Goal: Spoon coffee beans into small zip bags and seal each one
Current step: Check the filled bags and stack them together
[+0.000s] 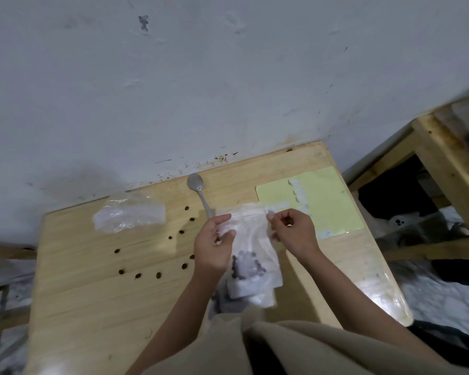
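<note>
1. Two hands hold one small clear zip bag [251, 239] up over the tabletop [92, 293], each at a top corner of it.
2. At the bag's upper left corner, the left hand [214, 246] has its thumb and fingers curled and pinching the plastic.
3. On the upper right corner, the right hand [293, 234] pinches the zip strip with bent fingertips.
4. Inside the bag, dark coffee beans [245, 267] sit in a clump in the lower half; the bag hangs upright between the hands, and its bottom edge is blurred, so I cannot tell if it touches the tabletop.
5. Whether the zip is pressed closed along its length cannot be told.
6. About ten loose beans [138, 275] lie scattered on the bare wood left of the hands, well apart from one another.
7. One metal spoon [198, 190] lies on the tabletop beyond the bag, bowl toward the wall [228, 77], its handle running under the bag's top edge from this view.
8. A crumpled clear plastic bag [129, 215] lies near the far left corner of the tabletop.
9. To the right, a pale yellow sheet [328, 201] lies flat with several small white labels [299, 192] on it, just beyond the right hand.
10. Beige cloth [282, 347] fills the bottom of the view below the forearms.
11. Another wooden frame [439, 158] stands off to the right, apart from the tabletop.
</note>
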Action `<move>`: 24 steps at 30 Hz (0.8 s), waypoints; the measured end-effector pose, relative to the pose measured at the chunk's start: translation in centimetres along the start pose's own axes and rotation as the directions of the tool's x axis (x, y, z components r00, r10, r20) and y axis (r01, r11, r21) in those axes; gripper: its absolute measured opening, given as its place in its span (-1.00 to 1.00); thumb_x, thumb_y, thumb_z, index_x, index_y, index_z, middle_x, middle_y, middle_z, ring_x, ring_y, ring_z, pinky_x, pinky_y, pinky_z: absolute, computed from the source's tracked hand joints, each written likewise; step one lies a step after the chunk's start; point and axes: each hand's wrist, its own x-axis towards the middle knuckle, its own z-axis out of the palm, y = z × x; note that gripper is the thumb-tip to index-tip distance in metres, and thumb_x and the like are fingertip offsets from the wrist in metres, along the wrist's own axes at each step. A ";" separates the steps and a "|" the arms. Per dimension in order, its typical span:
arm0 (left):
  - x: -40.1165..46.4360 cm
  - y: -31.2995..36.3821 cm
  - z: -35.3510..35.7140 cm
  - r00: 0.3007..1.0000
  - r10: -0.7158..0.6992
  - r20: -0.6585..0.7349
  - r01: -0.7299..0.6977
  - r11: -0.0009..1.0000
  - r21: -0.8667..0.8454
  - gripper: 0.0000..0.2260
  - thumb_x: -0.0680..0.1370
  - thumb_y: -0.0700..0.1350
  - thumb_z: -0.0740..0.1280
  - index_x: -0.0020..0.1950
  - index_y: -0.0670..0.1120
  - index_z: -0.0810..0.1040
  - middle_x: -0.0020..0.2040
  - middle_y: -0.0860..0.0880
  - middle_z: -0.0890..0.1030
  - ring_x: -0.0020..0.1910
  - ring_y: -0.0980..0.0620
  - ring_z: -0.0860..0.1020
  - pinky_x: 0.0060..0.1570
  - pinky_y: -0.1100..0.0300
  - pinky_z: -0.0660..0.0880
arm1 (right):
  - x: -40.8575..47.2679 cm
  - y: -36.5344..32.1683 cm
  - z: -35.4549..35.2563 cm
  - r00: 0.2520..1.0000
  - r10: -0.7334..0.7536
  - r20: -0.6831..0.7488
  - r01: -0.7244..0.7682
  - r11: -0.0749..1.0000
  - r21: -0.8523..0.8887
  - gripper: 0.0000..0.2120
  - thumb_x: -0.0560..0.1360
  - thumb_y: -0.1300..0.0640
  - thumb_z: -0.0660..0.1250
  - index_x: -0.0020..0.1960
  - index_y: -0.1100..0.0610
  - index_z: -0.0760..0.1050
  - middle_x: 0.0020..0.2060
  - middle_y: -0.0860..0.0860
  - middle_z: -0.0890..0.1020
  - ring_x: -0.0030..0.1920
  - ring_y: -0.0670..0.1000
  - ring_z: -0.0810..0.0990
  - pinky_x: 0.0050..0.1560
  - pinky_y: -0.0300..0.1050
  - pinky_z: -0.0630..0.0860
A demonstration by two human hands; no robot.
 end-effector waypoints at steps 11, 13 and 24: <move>2.1 0.9 0.5 0.998 -0.059 0.007 0.059 0.996 -0.060 -0.71 0.51 -0.34 0.34 0.15 -0.04 0.55 0.13 -0.03 0.62 0.15 0.02 0.57 0.02 0.34 0.52 | 10.8 0.1 -4.2 0.969 -0.120 -0.218 0.013 0.899 -0.438 -0.81 0.47 0.15 0.33 -0.05 0.27 0.61 -0.14 0.21 0.60 -0.24 0.15 0.56 -0.35 -0.23 0.32; 2.2 0.9 0.4 1.000 -0.023 0.019 0.024 0.998 -0.062 -0.71 0.51 -0.35 0.33 0.17 -0.07 0.54 0.13 -0.03 0.62 0.13 0.02 0.59 0.00 0.34 0.53 | 11.8 0.5 -3.7 0.974 -0.099 -0.204 -0.014 0.872 -0.489 -0.83 0.45 0.14 0.35 -0.10 0.23 0.62 -0.13 0.20 0.57 -0.27 0.14 0.53 -0.39 -0.24 0.25; 1.8 1.5 0.2 0.998 -0.066 0.014 0.067 0.993 -0.102 -0.67 0.54 -0.35 0.28 0.07 0.10 0.53 0.17 -0.07 0.61 0.11 0.09 0.58 0.01 0.12 0.58 | 7.4 -3.1 -3.9 0.936 -0.296 -0.192 0.238 0.931 -0.278 -0.94 0.46 0.19 0.36 -0.16 0.18 0.54 -0.21 0.02 0.62 -0.14 -0.04 0.58 -0.16 -0.22 0.41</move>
